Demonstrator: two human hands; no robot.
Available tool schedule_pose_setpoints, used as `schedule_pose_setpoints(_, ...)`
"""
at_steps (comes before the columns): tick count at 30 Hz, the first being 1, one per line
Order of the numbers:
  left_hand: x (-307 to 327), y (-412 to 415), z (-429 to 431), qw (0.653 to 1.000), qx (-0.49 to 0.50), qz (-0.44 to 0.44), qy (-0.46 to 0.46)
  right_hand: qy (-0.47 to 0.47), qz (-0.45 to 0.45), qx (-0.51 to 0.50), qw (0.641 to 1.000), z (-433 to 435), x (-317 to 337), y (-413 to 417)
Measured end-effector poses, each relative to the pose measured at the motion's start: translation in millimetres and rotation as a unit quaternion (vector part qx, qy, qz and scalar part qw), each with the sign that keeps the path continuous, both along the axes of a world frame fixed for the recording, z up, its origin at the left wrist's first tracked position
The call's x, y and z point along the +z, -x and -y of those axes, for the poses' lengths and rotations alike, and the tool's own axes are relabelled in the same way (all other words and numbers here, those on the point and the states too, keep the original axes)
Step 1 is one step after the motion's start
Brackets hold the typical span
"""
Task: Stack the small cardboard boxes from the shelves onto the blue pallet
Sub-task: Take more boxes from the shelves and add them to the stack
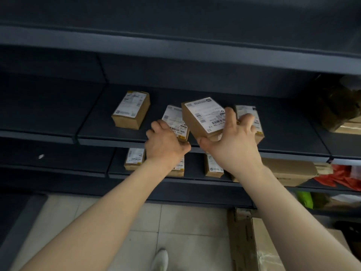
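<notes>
Small cardboard boxes with white labels lie on a dark shelf (97,122). My right hand (232,141) grips one tilted box (201,116) lifted off the shelf, thumb under its near end, and its fingers also reach onto a box at the right (248,114). My left hand (166,141) holds the near end of a box (174,120) that lies flat on the shelf. A further box (131,109) lies apart at the left. The blue pallet is not in view.
The shelf below (58,163) holds more small boxes (134,158), a larger cardboard box (289,171) and red plastic (340,177). A green bag (304,199) lies lower. A flat carton (252,241) stands on the tiled floor (175,227) at the right. My shoe (160,260) shows below.
</notes>
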State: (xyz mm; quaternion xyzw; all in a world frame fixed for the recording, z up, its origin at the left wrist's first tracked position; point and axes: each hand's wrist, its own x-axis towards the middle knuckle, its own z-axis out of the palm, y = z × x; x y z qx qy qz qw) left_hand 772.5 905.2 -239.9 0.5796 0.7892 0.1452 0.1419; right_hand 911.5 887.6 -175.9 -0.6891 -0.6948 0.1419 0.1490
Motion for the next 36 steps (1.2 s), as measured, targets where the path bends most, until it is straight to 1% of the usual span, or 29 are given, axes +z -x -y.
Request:
schedule_pose_setpoints(3,23,20,34,0.999,0.043,-0.031,0.002,-0.009,-0.008,0.052,0.999,17,21,18)
schedule_pose_setpoints(6,46,39,75,0.993,0.095,-0.054,-0.048,-0.013,-0.022,0.097,0.995,35,43,36)
schedule_pose_setpoints(12,95,77,148,0.971,0.202,-0.083,-0.099,-0.054,-0.049,0.219,0.973,71,88,82)
schedule_pose_setpoints(16,125,109,192,0.943,0.285,-0.118,-0.127,-0.081,-0.081,0.287,0.951,93,117,127)
schedule_pose_setpoints(23,174,187,261,0.879,0.419,-0.152,-0.167,-0.117,-0.133,0.382,0.907,129,157,222)
schedule_pose_setpoints(31,211,294,323,0.824,0.502,-0.178,-0.192,-0.143,-0.170,0.459,0.860,168,189,354)
schedule_pose_setpoints(36,231,372,354,0.796,0.537,-0.188,-0.206,-0.156,-0.189,0.482,0.841,191,203,441)
